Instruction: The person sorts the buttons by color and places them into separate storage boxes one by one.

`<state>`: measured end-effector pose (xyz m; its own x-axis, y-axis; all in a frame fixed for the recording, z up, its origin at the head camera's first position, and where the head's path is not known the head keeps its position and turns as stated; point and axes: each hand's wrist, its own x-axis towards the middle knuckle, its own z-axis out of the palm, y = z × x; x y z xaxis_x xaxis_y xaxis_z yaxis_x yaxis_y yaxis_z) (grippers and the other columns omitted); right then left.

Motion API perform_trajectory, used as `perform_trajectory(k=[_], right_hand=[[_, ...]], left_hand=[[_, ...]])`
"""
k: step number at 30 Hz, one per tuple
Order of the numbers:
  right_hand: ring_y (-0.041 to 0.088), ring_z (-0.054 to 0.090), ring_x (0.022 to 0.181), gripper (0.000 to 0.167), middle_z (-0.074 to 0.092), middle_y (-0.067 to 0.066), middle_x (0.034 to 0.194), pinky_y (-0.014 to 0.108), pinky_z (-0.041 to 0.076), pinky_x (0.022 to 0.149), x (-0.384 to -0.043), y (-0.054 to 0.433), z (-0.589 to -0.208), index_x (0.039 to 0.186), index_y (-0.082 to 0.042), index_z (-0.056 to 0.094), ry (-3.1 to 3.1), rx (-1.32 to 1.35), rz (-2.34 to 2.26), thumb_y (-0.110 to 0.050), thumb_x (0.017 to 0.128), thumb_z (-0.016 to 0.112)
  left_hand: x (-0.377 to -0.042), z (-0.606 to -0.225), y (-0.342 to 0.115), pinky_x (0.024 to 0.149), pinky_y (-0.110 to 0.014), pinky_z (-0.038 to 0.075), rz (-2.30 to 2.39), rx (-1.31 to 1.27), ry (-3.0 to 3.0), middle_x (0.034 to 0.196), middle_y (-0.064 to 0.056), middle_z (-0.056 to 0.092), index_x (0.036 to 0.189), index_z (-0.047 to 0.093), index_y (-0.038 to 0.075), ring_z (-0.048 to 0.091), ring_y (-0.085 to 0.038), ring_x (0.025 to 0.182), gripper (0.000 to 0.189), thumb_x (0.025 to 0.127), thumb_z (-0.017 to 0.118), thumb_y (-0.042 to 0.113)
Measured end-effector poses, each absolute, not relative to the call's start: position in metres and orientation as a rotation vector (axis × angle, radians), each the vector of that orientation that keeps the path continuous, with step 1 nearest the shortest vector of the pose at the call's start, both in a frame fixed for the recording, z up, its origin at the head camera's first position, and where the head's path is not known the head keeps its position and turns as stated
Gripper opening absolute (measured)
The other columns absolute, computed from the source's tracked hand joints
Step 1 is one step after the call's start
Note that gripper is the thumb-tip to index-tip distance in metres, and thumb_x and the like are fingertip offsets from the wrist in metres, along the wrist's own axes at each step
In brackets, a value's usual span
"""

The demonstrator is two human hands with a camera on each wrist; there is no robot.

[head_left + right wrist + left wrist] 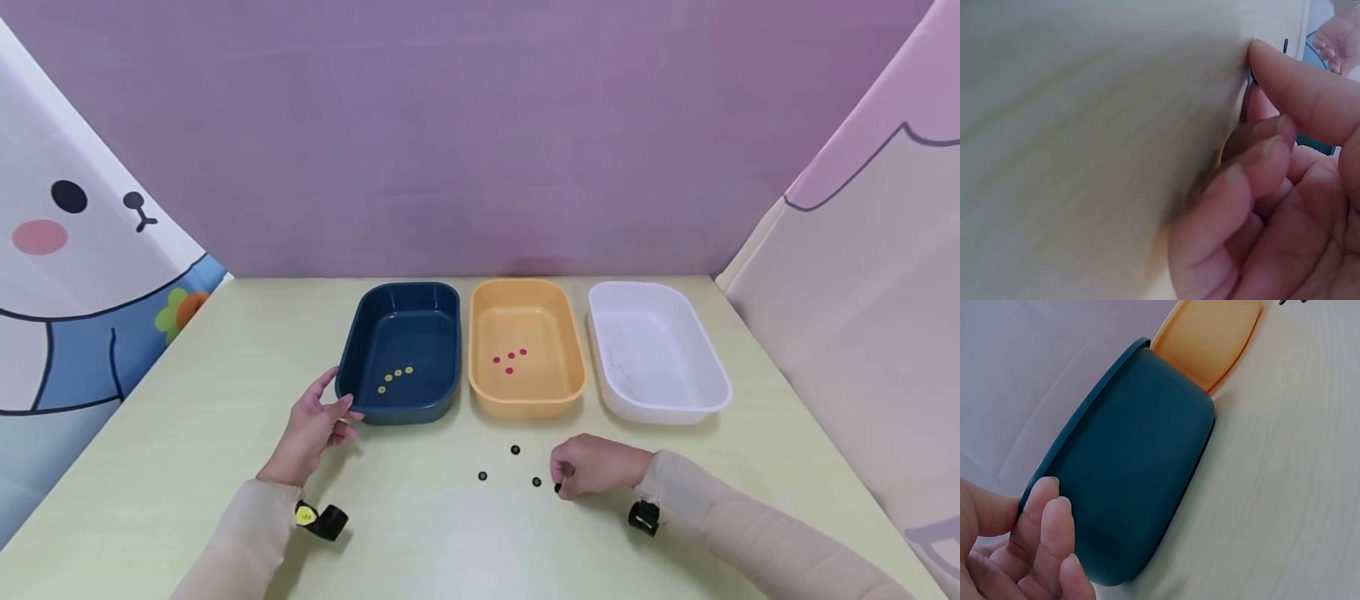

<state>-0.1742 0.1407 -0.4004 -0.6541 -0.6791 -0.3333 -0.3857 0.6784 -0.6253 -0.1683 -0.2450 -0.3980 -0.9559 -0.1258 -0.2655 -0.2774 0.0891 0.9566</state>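
My left hand (315,423) grips the front left corner of a dark blue tray (397,415), with the thumb over the rim and fingers against the outer wall in the left wrist view. On the tabletop, my right hand (597,465) has thumb and forefinger pinched at a small black button (558,488), mostly covered by the fingertips. Three more black buttons lie to its left: one farther back (515,450), one close by (536,482) and one farther left (482,476). Several yellow buttons (388,378) lie inside the dark blue tray.
An orange tray (527,408) with several pink buttons (512,356) stands in the middle of the row, and a white tray (660,410) stands at its right end. Behind the pale table (420,533) hangs a purple cloth (480,150); printed cloths flank both sides.
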Motion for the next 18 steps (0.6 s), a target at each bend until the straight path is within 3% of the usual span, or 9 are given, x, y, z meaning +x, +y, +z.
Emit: perform_trajectory(k=[18], right_hand=[[0.006,0.05,0.066,0.007,0.06,-0.009,0.075,0.023,0.042,0.062,-0.186,0.19,-0.391,0.078,-0.011,0.067,2.36,-0.772,-0.798,-0.014,0.084,0.066]], left_hand=[[-0.168,-0.396,-0.245,0.053,-0.022,0.046,1.995,-0.423,2.23,0.067,0.007,0.067,0.155,0.008,0.012,0.057,-0.007,0.047,0.065,0.102,0.044,0.008]])
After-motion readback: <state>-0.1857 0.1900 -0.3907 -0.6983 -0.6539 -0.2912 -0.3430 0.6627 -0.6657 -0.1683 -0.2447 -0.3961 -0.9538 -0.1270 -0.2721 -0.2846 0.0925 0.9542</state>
